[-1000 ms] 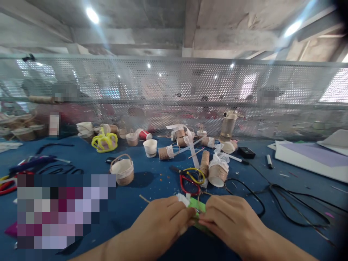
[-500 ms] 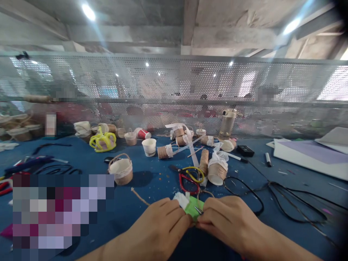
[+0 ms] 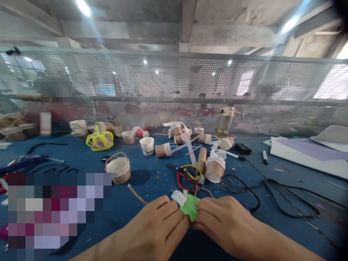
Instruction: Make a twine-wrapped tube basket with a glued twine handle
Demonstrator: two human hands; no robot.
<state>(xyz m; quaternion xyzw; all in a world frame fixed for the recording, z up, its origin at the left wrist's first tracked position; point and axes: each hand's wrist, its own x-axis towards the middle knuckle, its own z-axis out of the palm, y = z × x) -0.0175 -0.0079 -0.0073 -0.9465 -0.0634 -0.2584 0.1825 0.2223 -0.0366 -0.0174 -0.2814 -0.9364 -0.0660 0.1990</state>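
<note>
Both my hands are closed and close together at the table's near edge. My left hand [image 3: 156, 226] pinches the lower left of a small green piece [image 3: 187, 209] that looks like paper or felt. At the piece's right side is my right hand [image 3: 224, 223], fingers curled, with a pointed metal tip [image 3: 194, 207] jutting from them over the green; the rest of that tool is hidden. White crumpled material [image 3: 179, 198] lies against the green piece's upper left. A twine end [image 3: 137, 194] sticks out beyond my left knuckles, and a thin twine loop [image 3: 205, 192] arches by my right.
Red-and-yellow-handled scissors [image 3: 187, 175] lie just beyond my hands. A twine-wrapped cup basket [image 3: 119, 171], a white cup [image 3: 147, 146], a lace-trimmed cup [image 3: 215, 169] and a yellow basket [image 3: 100, 140] stand farther back. Black cable [image 3: 288, 199] coils rightward; white sheets [image 3: 299, 156] lie beyond.
The view has shifted slightly, so the table things sit a little farther left. My hands have moved slightly closer together and keep their grip around the green piece.
</note>
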